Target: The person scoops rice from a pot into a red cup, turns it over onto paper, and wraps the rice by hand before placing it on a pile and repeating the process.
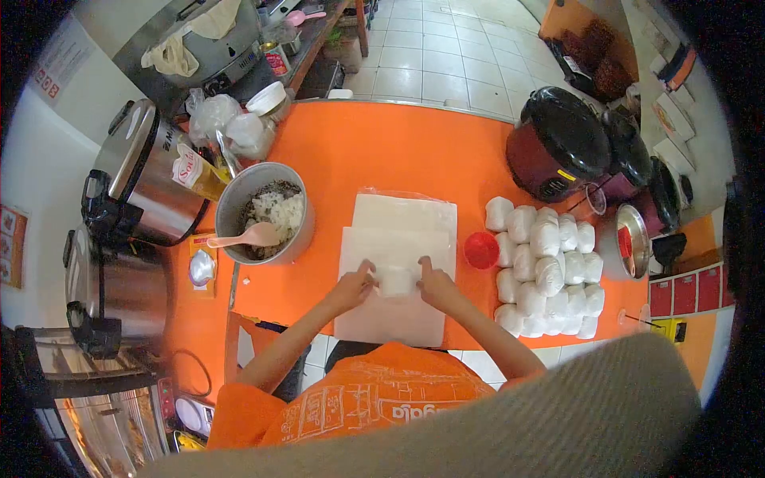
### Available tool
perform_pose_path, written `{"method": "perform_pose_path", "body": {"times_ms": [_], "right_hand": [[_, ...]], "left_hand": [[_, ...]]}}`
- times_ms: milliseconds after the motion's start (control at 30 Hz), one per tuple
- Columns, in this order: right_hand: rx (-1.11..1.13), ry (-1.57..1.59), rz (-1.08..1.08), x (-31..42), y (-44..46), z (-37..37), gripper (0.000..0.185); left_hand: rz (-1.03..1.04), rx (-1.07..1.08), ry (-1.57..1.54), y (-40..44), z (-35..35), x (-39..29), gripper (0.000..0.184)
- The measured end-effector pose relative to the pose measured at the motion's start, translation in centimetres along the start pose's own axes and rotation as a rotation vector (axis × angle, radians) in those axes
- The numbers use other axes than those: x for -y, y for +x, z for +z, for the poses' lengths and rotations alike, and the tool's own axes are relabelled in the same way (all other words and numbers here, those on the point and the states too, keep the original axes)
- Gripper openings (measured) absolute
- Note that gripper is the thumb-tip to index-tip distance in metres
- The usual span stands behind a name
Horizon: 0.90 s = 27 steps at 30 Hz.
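Note:
A small white bundle [394, 281] lies on the stacked sheets of white wrapping paper [401, 215], near the table's front edge. It looks like a portion folded in one of the sheets; its contents are hidden. At the bundle's left end, my left hand [355, 288] has its fingers curled in on the paper. My right hand [438, 287] does the same at the right end, thumb towards the bundle. To the right, several finished white packets [548, 275] are piled in rows beside a red cup [481, 250].
A grey pot [225, 195] of rice with a pink rice paddle [253, 236] stands left on the orange table [335, 151]. Large steel cookers [163, 183] line the left side. Dark rice cookers [558, 143] and a metal bowl [612, 247] are at right.

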State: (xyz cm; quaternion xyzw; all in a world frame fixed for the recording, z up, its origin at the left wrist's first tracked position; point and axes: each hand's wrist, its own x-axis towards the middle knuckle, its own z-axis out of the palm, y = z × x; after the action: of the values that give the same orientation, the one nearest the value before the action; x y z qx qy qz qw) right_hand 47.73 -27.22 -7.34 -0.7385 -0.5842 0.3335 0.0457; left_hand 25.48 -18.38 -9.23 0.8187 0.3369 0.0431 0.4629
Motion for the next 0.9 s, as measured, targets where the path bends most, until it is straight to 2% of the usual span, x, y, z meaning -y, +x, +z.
{"method": "perform_pose_path", "body": {"times_ms": [67,133,233,333,433,533,633,733,833,900], "right_hand": [[-0.122,-0.131,-0.049,0.2,1.0,0.4,0.014],[-0.332,-0.322,-0.209,0.3,1.3,0.7,0.014],[-0.353,-0.289,-0.214,0.9,1.5,1.4,0.012],[-0.397,-0.135,-0.109,1.6,-0.6,2.8,0.01],[-0.424,-0.012,-0.062,0.9,-2.0,4.6,0.01],[-0.573,0.259,-0.16,-0.1,-2.8,6.3,0.019],[-0.597,0.363,-0.235,-0.4,-3.1,7.1,0.032],[-0.638,0.299,-0.126,0.0,-3.5,7.5,0.046],[-0.332,1.046,0.044,2.4,-6.1,3.8,0.055],[-0.166,1.191,0.047,2.6,-7.1,1.7,0.057]], "left_hand": [[-0.15,0.039,-0.098,1.4,-1.1,-0.6,0.041],[-0.236,0.133,-0.161,2.7,-1.8,-0.2,0.051],[-0.219,-0.009,0.314,3.6,-1.7,-1.2,0.051],[-0.184,-0.043,0.625,3.7,-0.7,-3.7,0.046],[-0.156,-0.004,0.808,4.2,-0.5,-4.6,0.03],[-0.211,0.053,0.618,4.7,-0.5,-2.8,0.018],[0.018,-0.024,0.597,3.8,-0.3,-2.2,0.013],[-0.043,0.216,0.244,3.9,-0.9,-2.3,0.016],[0.118,0.113,-0.189,2.7,-1.0,-3.3,0.014],[0.062,0.187,-0.163,2.2,-2.3,-5.7,0.017]]}}
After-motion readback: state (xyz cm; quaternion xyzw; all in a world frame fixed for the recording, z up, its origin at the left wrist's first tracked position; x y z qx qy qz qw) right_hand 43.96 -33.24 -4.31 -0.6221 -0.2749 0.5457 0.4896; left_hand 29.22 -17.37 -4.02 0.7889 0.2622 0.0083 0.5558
